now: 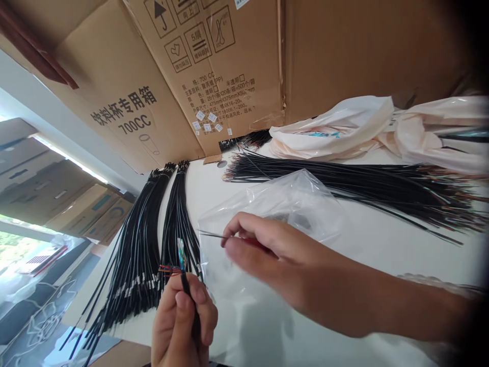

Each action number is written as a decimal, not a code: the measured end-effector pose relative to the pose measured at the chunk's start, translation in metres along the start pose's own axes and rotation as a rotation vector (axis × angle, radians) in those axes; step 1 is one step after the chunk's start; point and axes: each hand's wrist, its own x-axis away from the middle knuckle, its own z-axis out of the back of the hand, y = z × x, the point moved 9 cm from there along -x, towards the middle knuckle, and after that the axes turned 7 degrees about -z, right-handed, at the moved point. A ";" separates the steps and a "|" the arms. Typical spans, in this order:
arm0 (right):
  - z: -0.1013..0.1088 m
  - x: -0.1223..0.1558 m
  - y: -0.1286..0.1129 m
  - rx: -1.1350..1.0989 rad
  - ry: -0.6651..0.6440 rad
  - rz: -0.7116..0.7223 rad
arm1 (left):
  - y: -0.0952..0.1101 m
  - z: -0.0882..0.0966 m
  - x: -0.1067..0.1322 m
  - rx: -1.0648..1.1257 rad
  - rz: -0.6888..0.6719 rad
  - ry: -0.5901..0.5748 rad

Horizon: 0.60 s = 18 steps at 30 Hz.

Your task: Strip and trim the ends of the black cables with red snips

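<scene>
The left hand (183,318) grips a black cable (185,284) between thumb and curled fingers, its stripped end pointing up and away from the wrist. At that end, thin red and dark wires (170,270) fan out to the left, while a shiny blue-green strand (181,253) stands upright beside them. The right hand (280,252) pinches a slim pointed tool (211,234) — a red part shows inside the palm — and its tip points left, above and to the right of the stripped end, apart from it in the view.

Beneath the right hand, a clear plastic bag (263,199) lies on the white table (385,247). Left of the bag, two bundles of black cables (145,219) spread toward the near edge. Beyond the bag, another black bundle (351,188) lies crosswise, bare wire ends at the right. Behind it sit white bags (336,114) — and cardboard (237,61) printed with symbols and writing rises at the back.
</scene>
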 end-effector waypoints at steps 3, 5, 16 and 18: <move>-0.002 0.003 0.001 0.130 0.032 0.020 | 0.003 0.001 -0.002 0.037 -0.062 -0.014; -0.007 0.003 0.002 0.224 0.033 0.046 | 0.006 0.000 -0.001 0.058 -0.089 -0.007; -0.035 0.008 0.006 0.003 -0.193 0.113 | -0.002 0.021 0.017 -0.097 -0.104 0.280; -0.038 0.008 0.009 -0.035 -0.224 0.109 | -0.005 0.023 0.019 -0.128 -0.089 0.281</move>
